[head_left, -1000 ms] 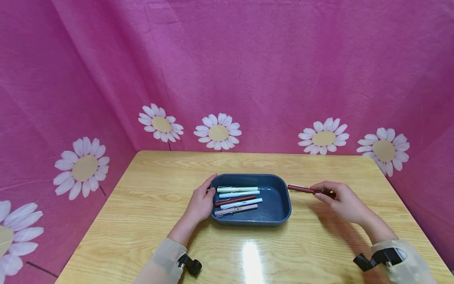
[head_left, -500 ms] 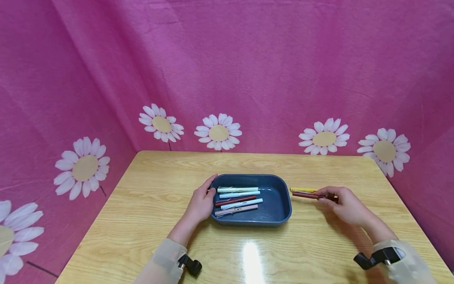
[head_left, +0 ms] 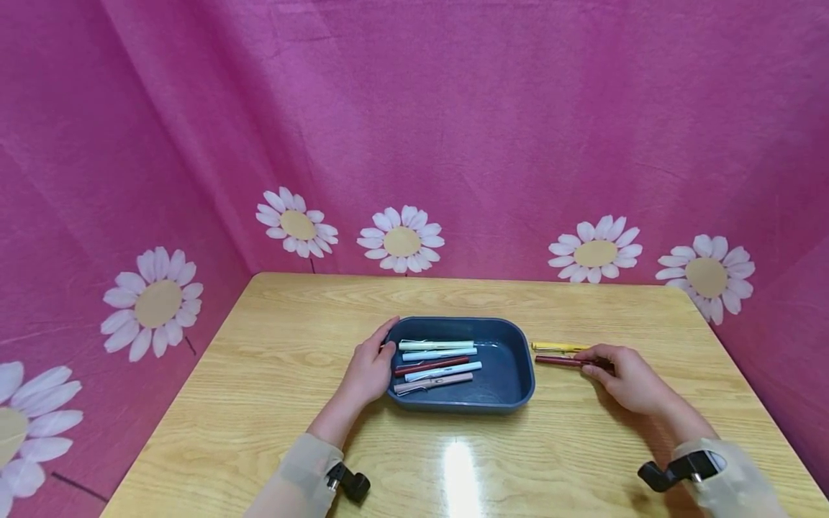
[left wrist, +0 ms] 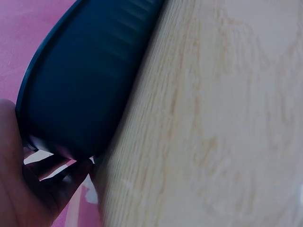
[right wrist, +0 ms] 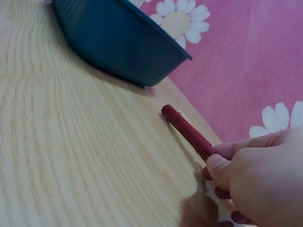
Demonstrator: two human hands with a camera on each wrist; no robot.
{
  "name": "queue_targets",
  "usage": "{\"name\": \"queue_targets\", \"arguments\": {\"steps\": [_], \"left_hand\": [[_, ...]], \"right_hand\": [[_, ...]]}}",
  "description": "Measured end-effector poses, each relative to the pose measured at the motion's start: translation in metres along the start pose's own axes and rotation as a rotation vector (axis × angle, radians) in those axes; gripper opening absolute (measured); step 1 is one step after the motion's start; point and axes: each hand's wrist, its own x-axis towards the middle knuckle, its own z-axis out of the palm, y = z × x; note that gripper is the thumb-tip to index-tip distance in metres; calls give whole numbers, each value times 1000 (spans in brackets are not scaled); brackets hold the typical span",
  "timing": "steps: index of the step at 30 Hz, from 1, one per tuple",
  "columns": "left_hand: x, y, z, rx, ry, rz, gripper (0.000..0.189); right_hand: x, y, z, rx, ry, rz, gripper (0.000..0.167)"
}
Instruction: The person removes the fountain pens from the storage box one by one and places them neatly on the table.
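A dark blue plastic bin [head_left: 505, 370] stands mid-table, and my left hand [head_left: 365, 370] grips its left end, thumb at the rim and fingers along the outside wall. Inside lie several pens: a pale green pen [head_left: 440, 345], two light blue ones, a dark red pen [head_left: 432, 367] and a mauve pen [head_left: 435, 383]. Right of the bin, my right hand [head_left: 624, 375] pinches another dark red pen [right wrist: 187, 132] between thumb and fingers, its free end pointing at the bin, close over the tabletop. Just behind it lies a yellow pen [head_left: 553, 347], partly hidden by the fingers.
The wooden table [head_left: 291, 345] reaches back to a pink curtain [head_left: 453, 129] printed with white daisies, which also hangs along both sides. A bright light reflection shows on the wood in front of the bin.
My right hand has lowered the dark red pen and brought it slightly nearer to me, uncovering the yellow pen behind it. The left hand keeps its grip on the bin.
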Motion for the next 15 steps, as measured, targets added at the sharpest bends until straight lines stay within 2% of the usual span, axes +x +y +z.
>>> {"name": "queue_targets", "arguments": {"steps": [5,15], "left_hand": [[0,-1,0,-1,7,24,50],[1,-2,0,-8,3,20,50]], "right_hand": [[0,2,3,-31,34,-40,18],[0,5,8,-75,44,-17,22]]}}
